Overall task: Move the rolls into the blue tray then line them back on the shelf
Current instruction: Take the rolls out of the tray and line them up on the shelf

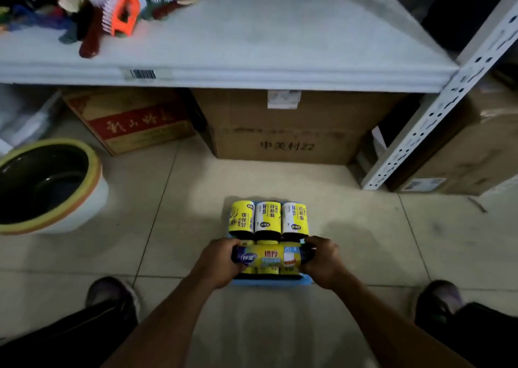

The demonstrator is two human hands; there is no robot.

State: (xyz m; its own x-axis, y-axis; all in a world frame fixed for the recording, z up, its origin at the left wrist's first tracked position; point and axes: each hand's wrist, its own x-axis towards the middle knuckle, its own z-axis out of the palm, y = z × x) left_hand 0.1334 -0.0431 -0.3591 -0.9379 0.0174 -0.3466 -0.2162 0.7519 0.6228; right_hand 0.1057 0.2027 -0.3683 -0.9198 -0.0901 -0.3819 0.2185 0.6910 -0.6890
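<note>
The left hand (217,264) and right hand (322,264) grip the ends of a glossy dark roll (273,255) crosswise over the blue plastic tray (269,281); three yellow-labelled rolls (267,217) fill its far end.

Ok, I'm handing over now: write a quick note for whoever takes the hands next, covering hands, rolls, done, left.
Left hand and right hand: each grips one end of a dark roll held crosswise over the blue tray.
Tray sits on the floor before the shelf; three yellow rolls fill its far row, more lie under the held one.
Done: no rolls show on the shelf.
Left: line every roll back on the shelf.
</note>
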